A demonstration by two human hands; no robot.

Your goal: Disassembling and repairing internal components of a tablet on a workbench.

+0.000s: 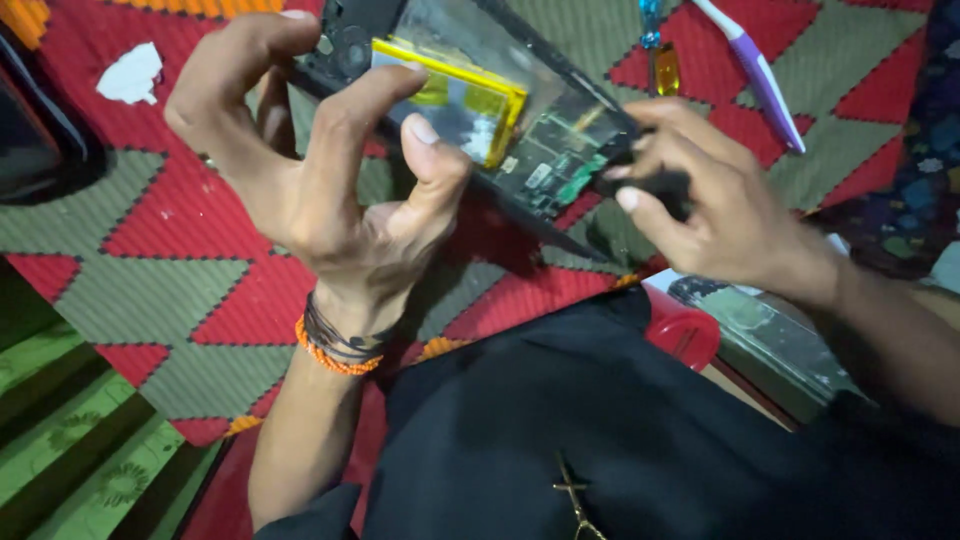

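Observation:
An opened phone (545,150) with its back off shows a silver battery (455,95) edged in yellow tape and a green circuit board. My left hand (320,150) holds the phone from the left, thumb and fingers pressing on the battery. My right hand (700,190) grips the phone's lower right end, with a small black piece pinched between thumb and fingers. Whether that piece is a tool or a part of the phone I cannot tell.
Underneath lies a red and grey patterned mat (180,260). A white and purple toothbrush (755,70) and a screwdriver with a blue and yellow handle (660,50) lie at the top right. A white scrap (130,75) sits top left. My black clothing (600,420) fills the foreground.

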